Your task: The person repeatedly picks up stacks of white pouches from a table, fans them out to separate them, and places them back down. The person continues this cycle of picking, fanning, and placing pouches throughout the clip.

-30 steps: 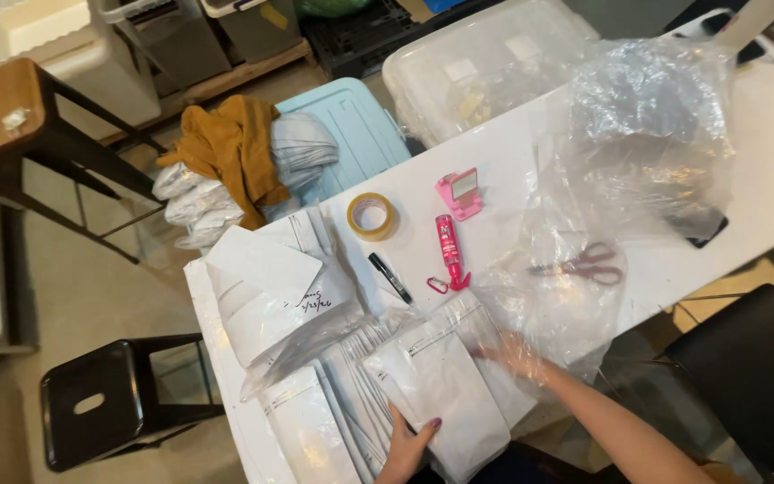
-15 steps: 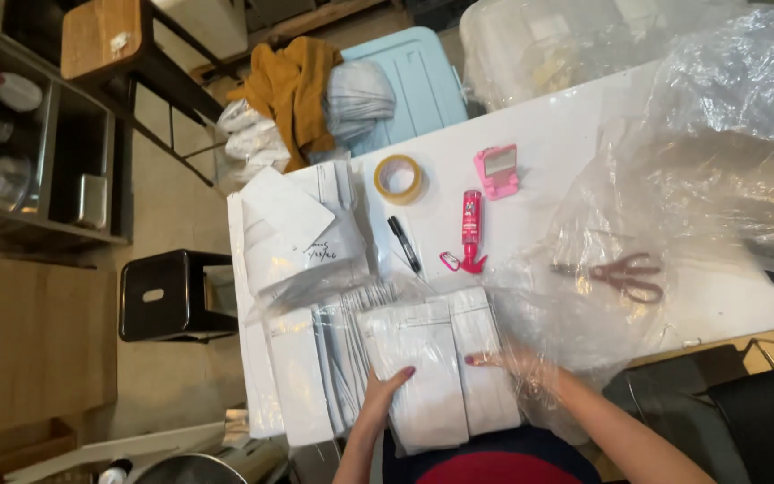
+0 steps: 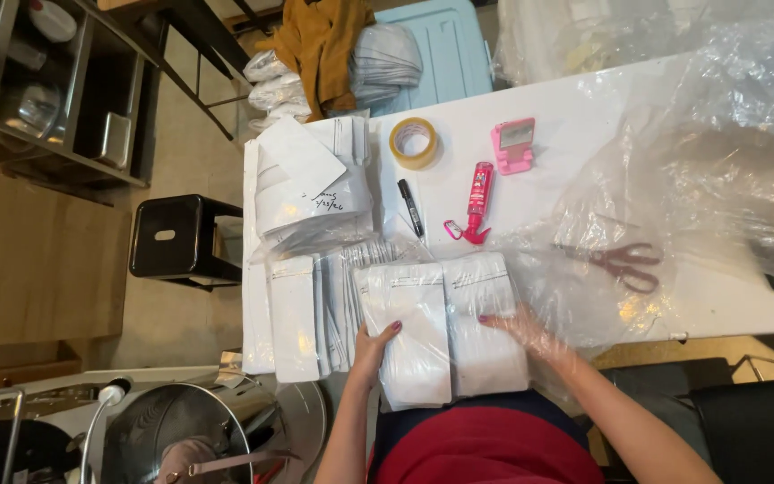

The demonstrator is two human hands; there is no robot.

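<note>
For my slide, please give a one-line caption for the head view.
Left hand and right hand press two flat white paper pouches on a white table near clear plastic sheeting.

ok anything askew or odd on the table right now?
Mostly tidy. The scissors lie under the loose clear plastic sheet, half buried. The white pouches left of the hands are fanned unevenly rather than squared. Left hand and right hand each rest on a white pouch stack. No spill or damage visible.

Two white pouches flat, side-by-side
</note>
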